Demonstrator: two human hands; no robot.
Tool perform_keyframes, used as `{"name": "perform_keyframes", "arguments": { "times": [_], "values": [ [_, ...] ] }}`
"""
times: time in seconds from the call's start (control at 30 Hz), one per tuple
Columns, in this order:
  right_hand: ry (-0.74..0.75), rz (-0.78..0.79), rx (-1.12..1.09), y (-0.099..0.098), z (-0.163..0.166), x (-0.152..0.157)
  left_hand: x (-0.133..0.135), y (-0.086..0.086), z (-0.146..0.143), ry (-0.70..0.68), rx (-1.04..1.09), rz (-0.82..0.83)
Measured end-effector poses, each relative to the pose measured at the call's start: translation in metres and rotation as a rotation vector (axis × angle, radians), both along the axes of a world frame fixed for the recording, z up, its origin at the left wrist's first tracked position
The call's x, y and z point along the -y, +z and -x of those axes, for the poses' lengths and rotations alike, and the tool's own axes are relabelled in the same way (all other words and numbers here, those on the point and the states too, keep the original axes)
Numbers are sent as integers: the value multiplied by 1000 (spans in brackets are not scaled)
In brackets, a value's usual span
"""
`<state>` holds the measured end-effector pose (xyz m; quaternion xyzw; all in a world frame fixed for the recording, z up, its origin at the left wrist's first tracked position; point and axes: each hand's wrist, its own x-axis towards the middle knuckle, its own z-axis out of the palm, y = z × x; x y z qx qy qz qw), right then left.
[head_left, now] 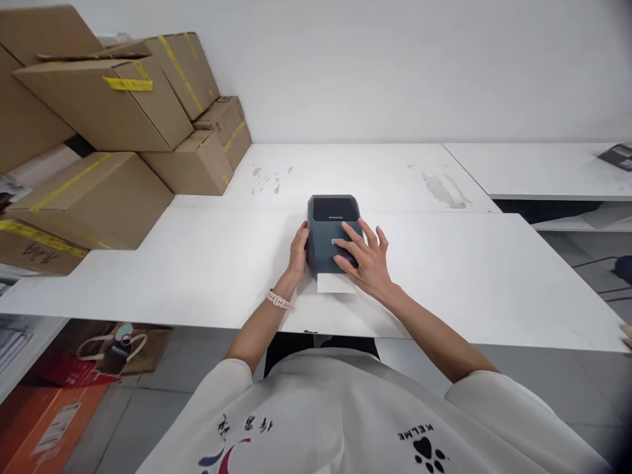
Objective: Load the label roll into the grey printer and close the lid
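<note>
A dark blue-grey label printer (323, 238) with a glossy black panel stands on the white table in front of me. A blank white label (336, 283) sticks out of its near end. My left hand (298, 251) holds the printer's left side, its fingers pressed along the edge and partly hidden. Over the right part of the top lies my right hand (368, 259), fingers spread, with one fingertip at a small light button (334, 241). A pink band is round my left wrist.
Cardboard boxes (99, 197) with yellow tape are stacked at the left of the white table (469, 276). A dark object (617, 157) lies at the far right. Below on the left are an orange box (59, 428) and a bag. The front edge is chipped near me.
</note>
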<state>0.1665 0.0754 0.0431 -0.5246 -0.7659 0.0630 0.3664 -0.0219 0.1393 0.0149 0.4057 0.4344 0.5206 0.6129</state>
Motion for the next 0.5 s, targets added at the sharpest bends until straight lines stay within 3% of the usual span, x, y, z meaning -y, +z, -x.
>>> {"name": "perform_keyframes", "arguments": {
  "times": [0.1,0.23,0.37,0.5],
  "values": [
    [-42,70,-169,-17,-9,12,15,-5,7,91,-25,-43],
    [-91,297,-456,-36,-16,17,44,-5,7,22,-76,-78],
    [-88,335,-543,-34,-12,16,64,12,-3,5,-227,-149],
    [-95,394,-656,-27,-7,19,66,32,-9,-15,-275,-227]
  ]
}}
